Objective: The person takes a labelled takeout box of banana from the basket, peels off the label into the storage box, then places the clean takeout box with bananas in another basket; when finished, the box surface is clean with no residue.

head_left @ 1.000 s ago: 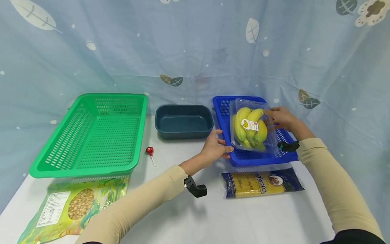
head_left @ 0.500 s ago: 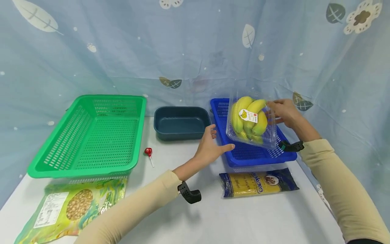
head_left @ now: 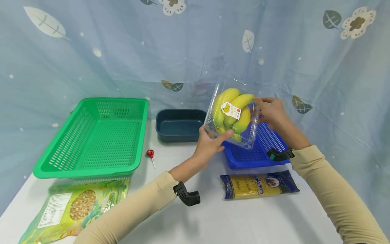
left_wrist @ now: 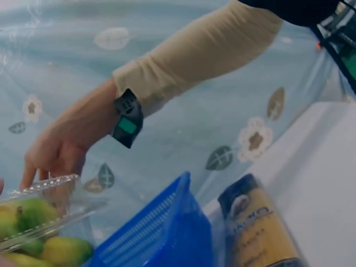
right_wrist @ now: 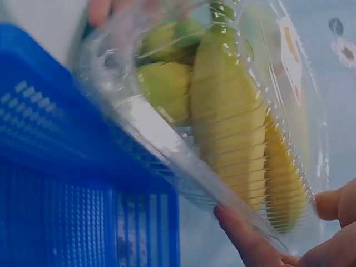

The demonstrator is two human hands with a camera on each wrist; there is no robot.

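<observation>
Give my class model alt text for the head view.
The left hand and right hand hold a clear box of bananas, partly hiding a blue basket. Further left are a dark tub, a lollipop and a green basket; nearer the viewer lie a blue-yellow pack and a green bag.

Table (head_left: 210, 218), curtain (head_left: 122, 44) behind. Left to right along the back: left basket (head_left: 108, 144), tub (head_left: 181, 138), right basket (head_left: 248, 164). Lollipop (head_left: 150, 154) just right of left basket, before tub. Bag (head_left: 83, 205) before left basket; can't tell if its far edge sits under the rim. Pasta (head_left: 260, 185) just before right basket. Banana box (head_left: 247, 143) up above right basket's left part, bananas (head_left: 226, 101) inside. Left hand (head_left: 206, 147) at box's near left corner, right hand (head_left: 272, 112) at its right side.
</observation>
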